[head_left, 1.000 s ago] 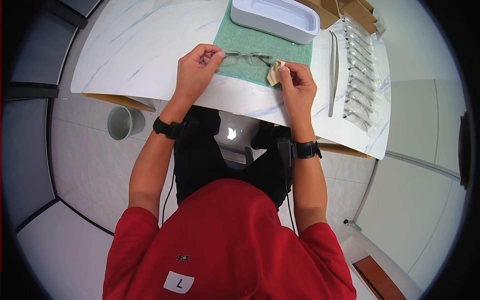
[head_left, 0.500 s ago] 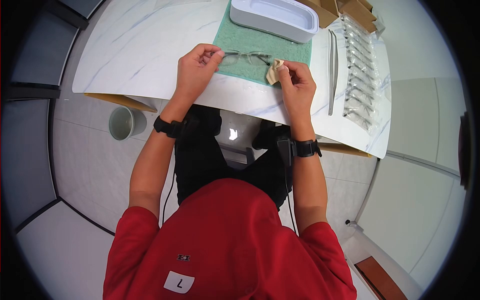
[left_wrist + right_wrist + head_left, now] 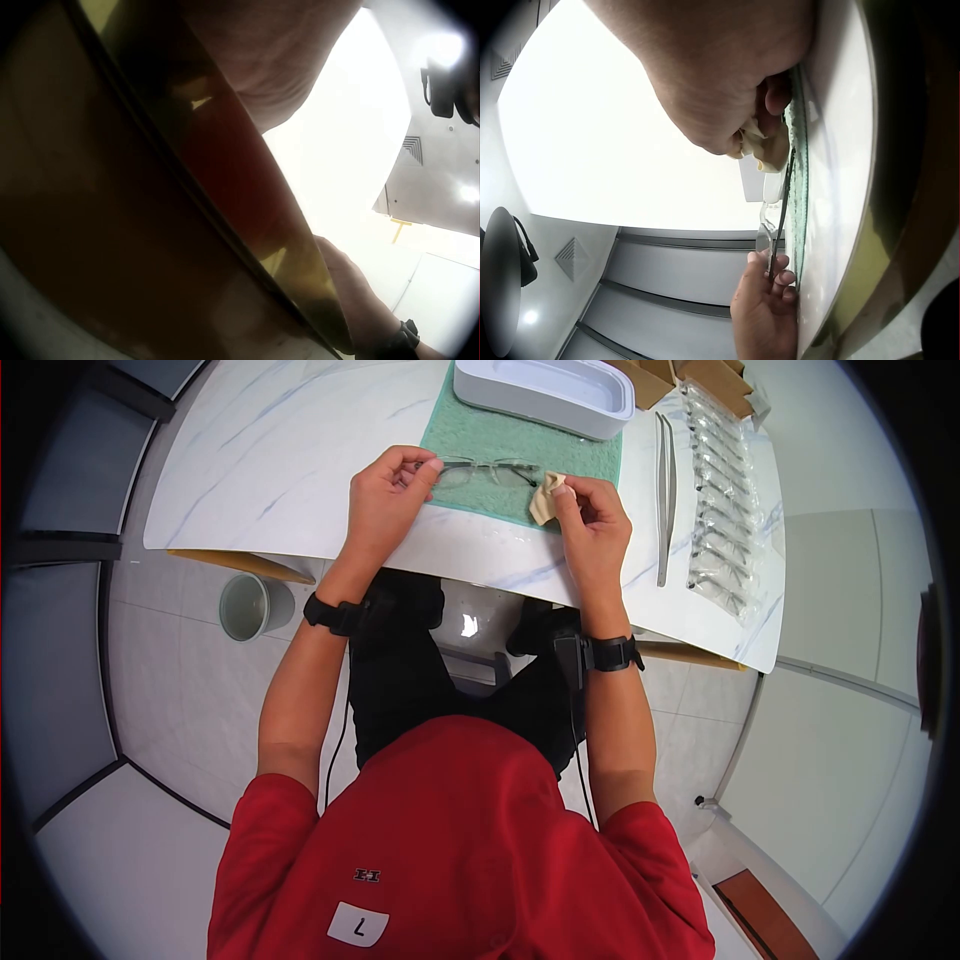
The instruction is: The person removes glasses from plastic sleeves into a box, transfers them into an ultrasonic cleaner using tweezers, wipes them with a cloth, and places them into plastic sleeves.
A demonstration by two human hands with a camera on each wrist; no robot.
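Note:
A pair of eyeglasses (image 3: pixel 486 464) with clear lenses and thin dark temples is held low over a green towel (image 3: pixel 597 458). My left hand (image 3: pixel 386 502) pinches the glasses at their left end between thumb and fingers. In my right hand (image 3: pixel 598 528) a crumpled beige cloth (image 3: pixel 544 500) is pinched, right at the tip of the right-hand temple. From the right wrist view, the cloth (image 3: pixel 771 150) sits under my curled fingers, and a dark temple runs from it toward the left hand (image 3: pixel 763 311). The left wrist view mostly shows the table's edge and the underside of a hand.
A pale lilac-white basin (image 3: pixel 540 405) stands on the towel's far part. To the right lie long metal tweezers (image 3: pixel 663 510) and a row of eyeglasses in clear wrapping (image 3: pixel 722 500). Cardboard boxes (image 3: pixel 718 388) are at the far right. A bin (image 3: pixel 240 610) stands on the floor at left.
The tabletop has shifted slightly upward in the head view. Both hands keep the same hold on the eyeglasses and the cloth, with hardly any movement between them.

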